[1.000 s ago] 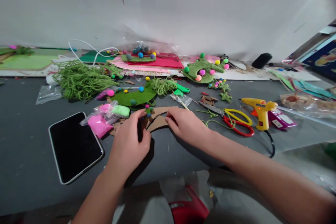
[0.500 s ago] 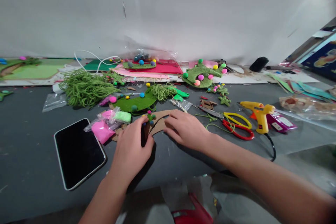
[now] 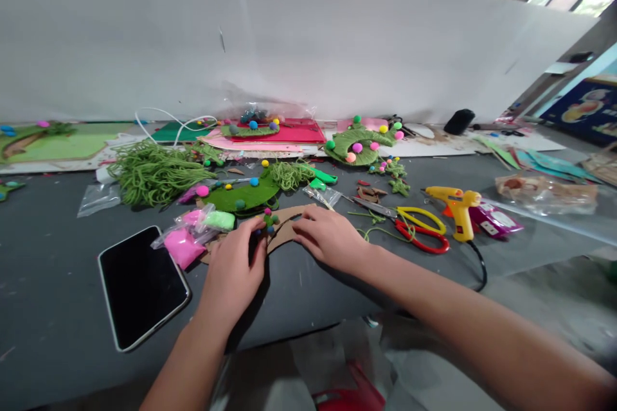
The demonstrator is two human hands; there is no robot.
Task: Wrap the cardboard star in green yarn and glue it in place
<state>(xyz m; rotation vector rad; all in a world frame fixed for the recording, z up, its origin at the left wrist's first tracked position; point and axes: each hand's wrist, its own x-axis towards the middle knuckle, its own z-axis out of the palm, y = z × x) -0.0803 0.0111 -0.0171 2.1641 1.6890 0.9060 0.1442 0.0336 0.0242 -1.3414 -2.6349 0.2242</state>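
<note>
Between my hands lies a curved brown cardboard piece (image 3: 281,239) with a dark cut or gap along it, flat on the grey table. My left hand (image 3: 234,266) grips its left end, thumb on the near edge and fingers bent over the far side. Close to those fingertips is a small green star (image 3: 268,221) with coloured pompoms. My right hand (image 3: 335,239) has its fingers curled down on the cardboard's right end, hiding part of it. Just beyond is a green leaf-shaped felt piece (image 3: 248,196) dotted with pompoms.
A tablet (image 3: 143,288) and pink clay packet (image 3: 183,247) lie left. Scissors (image 3: 419,231) and a yellow glue gun (image 3: 457,209) with its cord lie right. Green yarn (image 3: 157,173) is heaped behind. A decorated green crescent (image 3: 359,146) rests near the white board (image 3: 289,45).
The camera view has tilted up and turned slightly right, so things sit a little further left. Both hands keep nearly the same hold on the cardboard.
</note>
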